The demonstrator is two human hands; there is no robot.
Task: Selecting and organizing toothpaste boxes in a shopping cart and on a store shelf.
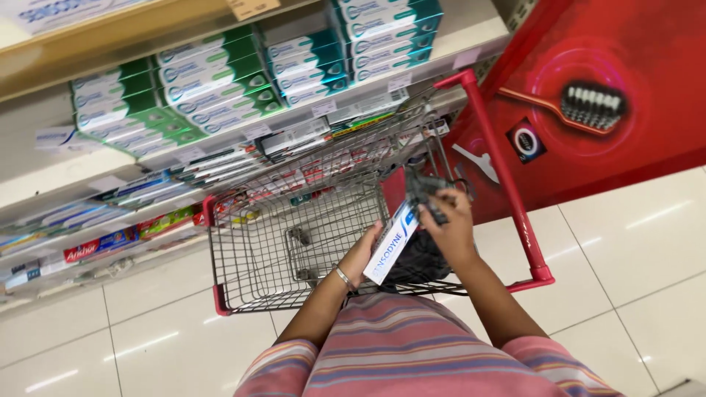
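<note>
From my remote seat I see a wire shopping cart (294,242) with a red handle (504,173) just ahead, beside shelves (220,95) stacked with green and teal boxes. My left hand (362,254) pinches a white and blue toothpaste box (391,241) over the cart. My right hand (450,226) is closed around a dark object (426,192) touching the box's top. Below is a glossy white tiled floor (625,250).
</note>
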